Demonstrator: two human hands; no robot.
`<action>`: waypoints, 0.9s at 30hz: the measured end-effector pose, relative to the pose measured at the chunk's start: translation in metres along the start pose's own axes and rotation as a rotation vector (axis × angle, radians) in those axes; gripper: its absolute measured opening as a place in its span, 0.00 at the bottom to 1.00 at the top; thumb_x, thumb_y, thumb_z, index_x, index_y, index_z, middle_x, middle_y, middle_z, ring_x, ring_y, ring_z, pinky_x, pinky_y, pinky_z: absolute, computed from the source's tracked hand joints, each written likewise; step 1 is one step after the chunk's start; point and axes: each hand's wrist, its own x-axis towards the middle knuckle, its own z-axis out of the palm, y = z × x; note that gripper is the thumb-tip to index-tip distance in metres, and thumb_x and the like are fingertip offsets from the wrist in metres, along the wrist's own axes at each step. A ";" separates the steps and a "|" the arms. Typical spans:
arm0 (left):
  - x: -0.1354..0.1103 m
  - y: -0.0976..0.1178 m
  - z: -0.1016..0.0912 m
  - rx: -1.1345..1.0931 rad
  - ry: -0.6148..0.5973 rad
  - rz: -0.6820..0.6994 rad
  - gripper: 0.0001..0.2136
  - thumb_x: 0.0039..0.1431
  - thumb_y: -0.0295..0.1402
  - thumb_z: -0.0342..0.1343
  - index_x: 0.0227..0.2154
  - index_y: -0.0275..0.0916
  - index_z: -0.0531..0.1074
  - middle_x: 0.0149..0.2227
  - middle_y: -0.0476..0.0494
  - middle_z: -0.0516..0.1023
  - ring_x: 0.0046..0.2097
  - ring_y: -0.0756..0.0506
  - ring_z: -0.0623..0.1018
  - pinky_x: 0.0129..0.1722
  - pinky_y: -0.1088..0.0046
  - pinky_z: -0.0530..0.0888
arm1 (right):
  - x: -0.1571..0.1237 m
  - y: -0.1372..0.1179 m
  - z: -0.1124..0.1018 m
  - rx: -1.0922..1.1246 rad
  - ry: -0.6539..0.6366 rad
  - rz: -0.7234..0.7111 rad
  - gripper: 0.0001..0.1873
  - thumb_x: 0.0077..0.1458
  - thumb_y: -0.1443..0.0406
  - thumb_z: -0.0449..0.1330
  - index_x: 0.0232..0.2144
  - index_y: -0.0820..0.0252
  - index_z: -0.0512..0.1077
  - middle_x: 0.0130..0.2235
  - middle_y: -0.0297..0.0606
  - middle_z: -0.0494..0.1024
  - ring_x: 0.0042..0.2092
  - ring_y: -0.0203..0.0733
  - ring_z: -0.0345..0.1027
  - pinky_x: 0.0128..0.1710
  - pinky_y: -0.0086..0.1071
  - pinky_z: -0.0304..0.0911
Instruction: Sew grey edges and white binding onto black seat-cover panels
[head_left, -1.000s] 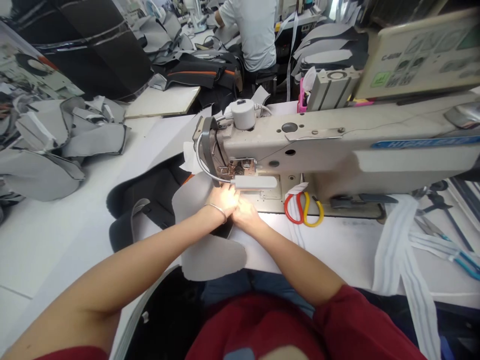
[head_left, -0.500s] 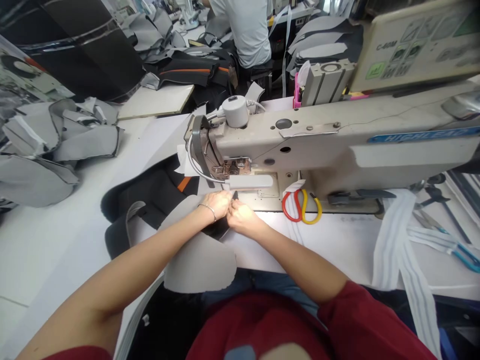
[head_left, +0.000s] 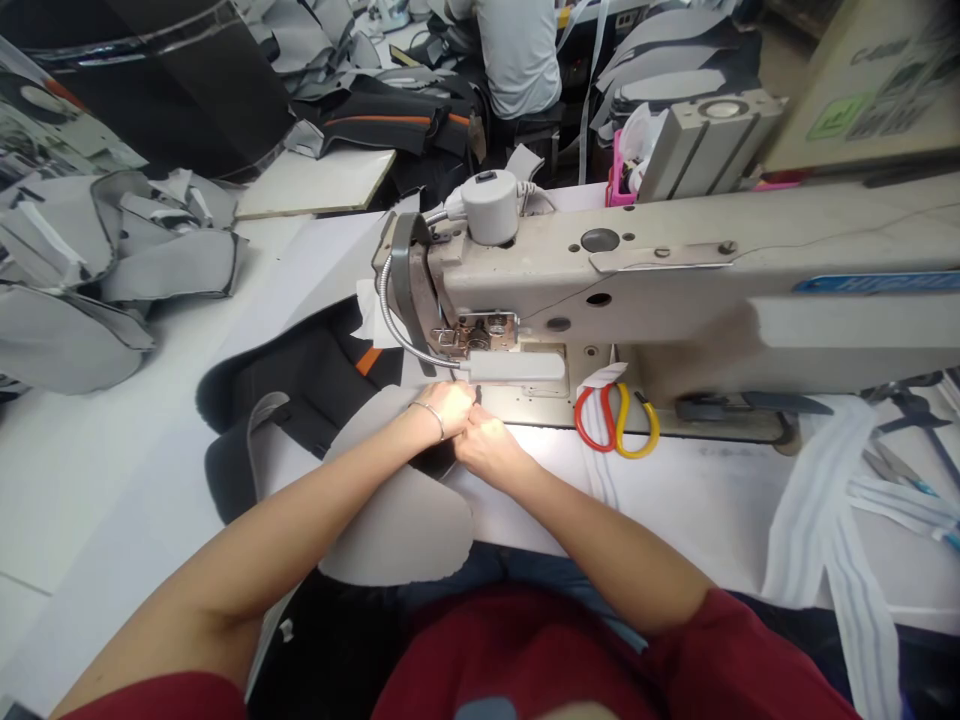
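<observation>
In front of the sewing machine, my left hand and my right hand meet with their fingers closed. Between them they grip the edge of a black and grey fabric piece; the pinched part is mostly hidden by my fingers. Its pale grey side hangs over the table's front edge. The dark part with an orange strip lies to the left on the table. A white lamp bar on a bendy metal neck sits just beyond my hands. Scissors with red and yellow handles lie to the right.
White striped elastic bands drape over the table's right front edge. Grey fabric pieces are heaped at the left. Beyond the machine, a person in a pale shirt sits among stacked fabric parts. A pink container stands behind the machine.
The camera view has shifted slightly, so the machine and scissors appear further right. Both hands stay together on the fabric edge, with hardly any movement.
</observation>
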 end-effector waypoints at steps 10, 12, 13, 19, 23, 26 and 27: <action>0.024 -0.001 0.000 -0.017 0.022 -0.057 0.10 0.53 0.27 0.44 0.33 0.31 0.71 0.32 0.36 0.74 0.36 0.45 0.73 0.38 0.71 0.67 | 0.014 0.011 0.028 0.012 0.117 0.108 0.14 0.52 0.72 0.47 0.35 0.74 0.71 0.36 0.53 0.73 0.42 0.47 0.64 0.49 0.44 0.53; 0.017 -0.002 -0.003 -0.004 0.049 -0.059 0.11 0.54 0.27 0.44 0.33 0.33 0.71 0.34 0.38 0.74 0.38 0.44 0.72 0.38 0.70 0.66 | 0.013 0.005 0.026 0.025 0.135 0.102 0.13 0.52 0.72 0.47 0.35 0.74 0.70 0.36 0.53 0.73 0.42 0.46 0.65 0.49 0.43 0.53; 0.013 -0.004 -0.005 0.008 0.077 -0.052 0.11 0.54 0.28 0.44 0.35 0.35 0.70 0.36 0.39 0.73 0.39 0.44 0.72 0.38 0.70 0.66 | 0.012 0.001 0.024 0.027 0.139 0.089 0.13 0.52 0.73 0.47 0.35 0.75 0.70 0.36 0.54 0.73 0.41 0.45 0.65 0.49 0.44 0.54; 0.003 -0.013 -0.002 0.126 0.137 0.075 0.09 0.51 0.29 0.47 0.32 0.36 0.71 0.37 0.39 0.72 0.42 0.42 0.69 0.37 0.69 0.65 | 0.004 -0.018 0.005 -0.072 0.077 -0.012 0.13 0.51 0.75 0.46 0.34 0.78 0.69 0.35 0.58 0.72 0.39 0.47 0.66 0.44 0.45 0.57; 0.004 -0.010 0.014 0.120 0.226 0.101 0.11 0.53 0.29 0.44 0.30 0.33 0.71 0.32 0.37 0.71 0.40 0.42 0.69 0.39 0.67 0.64 | 0.003 -0.015 0.005 -0.025 0.026 -0.047 0.12 0.50 0.74 0.47 0.33 0.73 0.69 0.33 0.53 0.73 0.37 0.45 0.66 0.42 0.43 0.58; 0.002 -0.007 0.021 0.049 0.290 0.063 0.11 0.53 0.30 0.44 0.28 0.35 0.71 0.30 0.38 0.71 0.39 0.42 0.69 0.39 0.66 0.64 | 0.004 -0.013 0.009 -0.004 0.024 -0.055 0.12 0.50 0.74 0.48 0.34 0.73 0.69 0.32 0.51 0.73 0.37 0.45 0.66 0.42 0.42 0.58; 0.001 -0.006 0.022 0.032 0.300 0.042 0.11 0.53 0.30 0.44 0.28 0.35 0.72 0.29 0.38 0.71 0.40 0.42 0.69 0.38 0.66 0.64 | 0.004 -0.012 0.010 -0.001 0.028 -0.056 0.12 0.50 0.74 0.48 0.34 0.73 0.69 0.32 0.50 0.73 0.37 0.45 0.66 0.43 0.42 0.58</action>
